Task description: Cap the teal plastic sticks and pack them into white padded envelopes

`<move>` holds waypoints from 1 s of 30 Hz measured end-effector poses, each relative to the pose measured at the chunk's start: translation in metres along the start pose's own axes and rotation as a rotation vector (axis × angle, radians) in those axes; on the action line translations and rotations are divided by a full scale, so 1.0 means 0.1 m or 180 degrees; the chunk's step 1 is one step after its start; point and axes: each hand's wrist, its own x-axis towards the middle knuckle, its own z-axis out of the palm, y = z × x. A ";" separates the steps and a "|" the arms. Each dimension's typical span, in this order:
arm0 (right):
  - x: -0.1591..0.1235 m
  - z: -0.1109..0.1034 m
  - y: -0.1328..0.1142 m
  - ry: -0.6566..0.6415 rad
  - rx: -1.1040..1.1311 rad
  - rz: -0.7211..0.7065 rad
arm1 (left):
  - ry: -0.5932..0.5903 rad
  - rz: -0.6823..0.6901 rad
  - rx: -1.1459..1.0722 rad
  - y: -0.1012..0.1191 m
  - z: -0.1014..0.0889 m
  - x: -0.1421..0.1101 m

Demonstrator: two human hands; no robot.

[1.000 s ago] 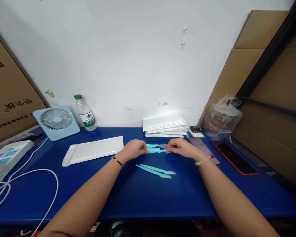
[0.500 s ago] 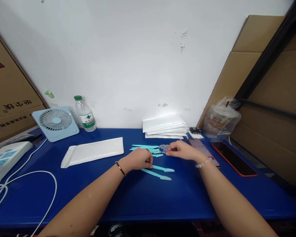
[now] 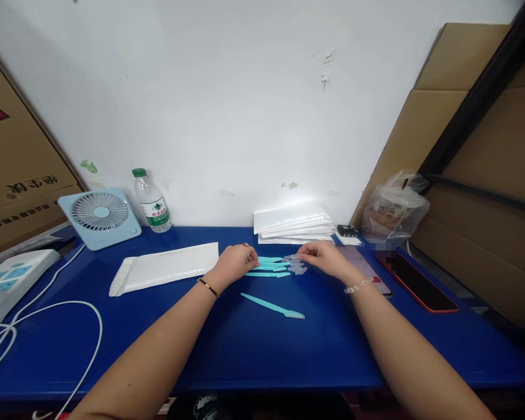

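Observation:
Several teal eyebrow razors point(image 3: 271, 266) lie bunched side by side in the middle of the blue table. My left hand point(image 3: 236, 261) is closed in a pinch on a razor's handle end, at the left of the bunch. Clear plastic blade caps point(image 3: 296, 268) lie in a small heap at the bunch's right end. My right hand point(image 3: 321, 256) pinches at a cap on the far side of this heap; its fingers partly hide it. Nearer to me, a single teal eyebrow razor point(image 3: 273, 306) lies alone, its blade end to the right.
A white padded envelope point(image 3: 170, 267) lies left of the razors, and a stack of such envelopes point(image 3: 291, 224) lies behind them. A fan point(image 3: 100, 216), a bottle point(image 3: 154, 204) and a white cable point(image 3: 97, 326) are at left. Phones point(image 3: 420, 283) and a bagged cup point(image 3: 394, 210) are at right.
My left hand has moved back and left, from the two front razors to the bunch. One front razor has left its spot. My right hand has shifted slightly away from me.

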 end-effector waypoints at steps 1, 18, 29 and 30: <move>0.01 0.00 0.01 0.0136 -0.0079 0.0017 | 0.0044 0.0013 -0.0021 0.02 -0.01 -0.01; -0.12 0.08 -0.28 -0.1375 0.0467 -0.0121 | -0.0817 0.0373 -0.0371 0.22 0.04 -0.12; 0.02 0.06 0.05 -0.0179 0.1056 0.0300 | -0.0389 0.0144 -0.1200 0.02 -0.04 -0.09; 0.03 0.09 0.07 -0.0075 0.1207 0.0315 | -0.0400 0.0158 -0.1298 0.02 -0.03 -0.08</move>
